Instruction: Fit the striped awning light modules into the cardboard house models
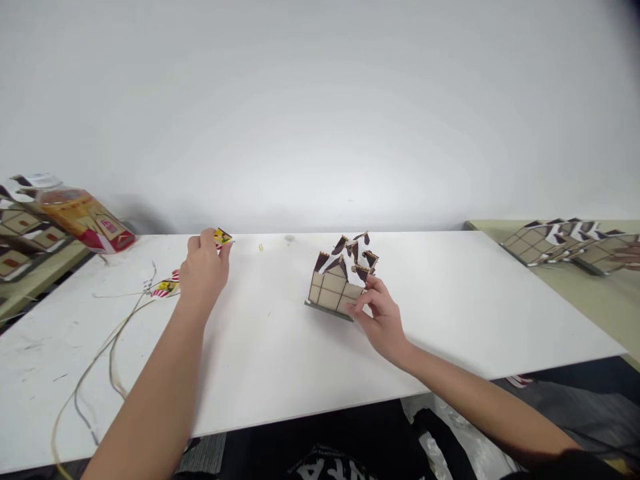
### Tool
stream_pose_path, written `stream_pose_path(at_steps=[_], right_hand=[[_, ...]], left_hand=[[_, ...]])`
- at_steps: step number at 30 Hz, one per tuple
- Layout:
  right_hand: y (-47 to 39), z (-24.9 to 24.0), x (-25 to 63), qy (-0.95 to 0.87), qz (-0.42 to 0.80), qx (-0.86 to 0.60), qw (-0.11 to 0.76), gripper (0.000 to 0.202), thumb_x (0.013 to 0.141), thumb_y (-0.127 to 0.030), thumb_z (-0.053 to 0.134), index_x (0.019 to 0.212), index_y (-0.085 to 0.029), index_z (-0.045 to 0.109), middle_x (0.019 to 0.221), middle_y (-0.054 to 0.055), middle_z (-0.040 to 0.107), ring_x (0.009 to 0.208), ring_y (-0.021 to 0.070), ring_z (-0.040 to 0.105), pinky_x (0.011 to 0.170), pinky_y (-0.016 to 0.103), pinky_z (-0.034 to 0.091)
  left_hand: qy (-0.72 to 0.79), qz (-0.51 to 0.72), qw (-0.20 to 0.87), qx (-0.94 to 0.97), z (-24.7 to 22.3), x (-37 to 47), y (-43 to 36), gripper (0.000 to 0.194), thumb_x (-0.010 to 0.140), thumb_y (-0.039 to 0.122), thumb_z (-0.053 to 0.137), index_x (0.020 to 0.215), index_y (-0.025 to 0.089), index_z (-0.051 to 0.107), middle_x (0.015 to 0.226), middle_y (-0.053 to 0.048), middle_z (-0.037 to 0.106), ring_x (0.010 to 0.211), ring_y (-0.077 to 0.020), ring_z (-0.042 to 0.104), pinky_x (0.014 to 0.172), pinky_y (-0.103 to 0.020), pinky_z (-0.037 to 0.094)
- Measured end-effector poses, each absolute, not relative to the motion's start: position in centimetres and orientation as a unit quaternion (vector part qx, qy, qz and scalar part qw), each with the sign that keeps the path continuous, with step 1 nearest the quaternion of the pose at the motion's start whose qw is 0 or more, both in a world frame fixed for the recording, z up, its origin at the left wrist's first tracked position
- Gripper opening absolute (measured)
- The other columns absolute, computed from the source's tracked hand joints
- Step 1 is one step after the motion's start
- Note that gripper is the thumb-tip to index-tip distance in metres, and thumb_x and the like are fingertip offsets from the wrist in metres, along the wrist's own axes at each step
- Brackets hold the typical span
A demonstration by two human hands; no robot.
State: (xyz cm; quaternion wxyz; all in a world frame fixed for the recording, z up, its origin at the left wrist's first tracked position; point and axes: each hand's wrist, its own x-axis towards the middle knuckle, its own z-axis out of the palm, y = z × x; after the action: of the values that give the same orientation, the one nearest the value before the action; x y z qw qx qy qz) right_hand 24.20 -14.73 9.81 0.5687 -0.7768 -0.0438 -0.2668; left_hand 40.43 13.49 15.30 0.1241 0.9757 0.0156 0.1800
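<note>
My right hand point(384, 321) grips the right side of a small model house point(333, 288), thumb and fingers pinched on its wall. The house has beige walls with brown lines, a jagged brown-and-white roof and a grey base, and it sits slightly tilted at the middle of the white table. Further left, my left hand point(205, 270) is closed on a small card piece point(223, 237) printed in yellow and red, partly covered by the fingers. Just beside that wrist, another striped red, white and yellow piece point(164, 287) lies on the table.
Thin cords point(111, 347) curl over the left of the table point(280, 373). An orange-labelled bottle point(90, 217) leans at the back left beside more model houses point(23, 230). Several similar houses point(555, 240) stand on the right-hand surface, near another person's hand point(629, 256).
</note>
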Motion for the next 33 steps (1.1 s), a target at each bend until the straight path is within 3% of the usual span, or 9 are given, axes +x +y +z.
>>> stream_pose_path(at_steps=[4,12,17,22,27,30,33], right_hand=[[-16.2,9.6,25.2,-0.026,-0.291,-0.781,0.552,0.016,0.08,-0.026,0.067,0.067,-0.02,0.059,0.117,0.007,0.049,0.096,0.0169,0.057,0.094,0.038,0.046],[-18.7,8.9,27.4,0.01,-0.329,-0.781,0.531,0.013,0.079,-0.026,0.065,0.068,-0.02,0.06,0.119,0.008,0.049,0.108,0.0217,0.055,0.093,0.041,0.046],[-19.5,8.0,27.6,-0.022,-0.363,-0.821,0.44,0.011,0.082,-0.021,0.06,0.072,-0.021,0.065,0.122,0.009,0.048,0.119,0.0257,0.048,0.097,0.047,0.044],[-18.9,7.3,26.9,-0.118,-0.366,-0.854,0.351,0.016,0.08,-0.013,0.058,0.077,-0.025,0.069,0.133,0.005,0.045,0.123,0.0267,0.046,0.099,0.048,0.044],[-17.0,7.6,26.7,-0.123,-0.345,-0.841,0.398,0.015,0.084,-0.014,0.056,0.079,-0.024,0.066,0.131,0.006,0.047,0.122,0.025,0.048,0.097,0.045,0.048],[-16.1,8.0,26.6,-0.131,-0.319,-0.842,0.415,0.014,0.085,-0.015,0.055,0.087,-0.024,0.065,0.128,0.008,0.046,0.122,0.0237,0.048,0.098,0.044,0.047],[-15.7,8.0,26.4,-0.159,-0.265,-0.863,0.4,0.028,0.083,-0.014,0.055,0.106,-0.028,0.062,0.136,0.009,0.038,0.13,0.0254,0.041,0.101,0.045,0.047]], left_hand=[[0.015,0.195,0.128,0.972,15.6,40.0,13.0,0.052,0.094,0.049,0.028,0.138,0.022,0.035,0.125,-0.019,0.049,0.098,-0.0356,0.061,0.073,-0.045,0.051],[0.015,0.216,0.096,0.972,16.2,39.3,12.7,0.057,0.094,0.055,0.028,0.139,0.022,0.034,0.119,-0.015,0.053,0.088,-0.0307,0.063,0.066,-0.041,0.053],[0.046,0.302,0.129,0.944,16.8,39.4,12.6,0.056,0.092,0.044,0.04,0.141,0.02,0.034,0.12,-0.015,0.053,0.097,-0.0308,0.059,0.078,-0.044,0.052],[0.024,0.448,0.171,0.877,16.8,39.7,13.3,0.055,0.086,0.032,0.045,0.136,0.011,0.036,0.118,-0.017,0.054,0.114,-0.0306,0.049,0.093,-0.05,0.04],[-0.036,0.56,0.142,0.816,15.6,40.2,13.9,0.045,0.08,0.043,0.044,0.114,0.013,0.044,0.106,-0.014,0.055,0.11,-0.0284,0.046,0.098,-0.051,0.032],[-0.125,0.561,0.118,0.81,15.1,39.7,13.0,0.04,0.08,0.043,0.047,0.109,0.015,0.046,0.099,-0.013,0.058,0.098,-0.0242,0.051,0.093,-0.044,0.04],[-0.194,0.501,0.122,0.835,14.9,38.6,11.5,0.037,0.085,0.041,0.048,0.112,0.016,0.049,0.099,-0.013,0.061,0.095,-0.0225,0.056,0.086,-0.037,0.046]])
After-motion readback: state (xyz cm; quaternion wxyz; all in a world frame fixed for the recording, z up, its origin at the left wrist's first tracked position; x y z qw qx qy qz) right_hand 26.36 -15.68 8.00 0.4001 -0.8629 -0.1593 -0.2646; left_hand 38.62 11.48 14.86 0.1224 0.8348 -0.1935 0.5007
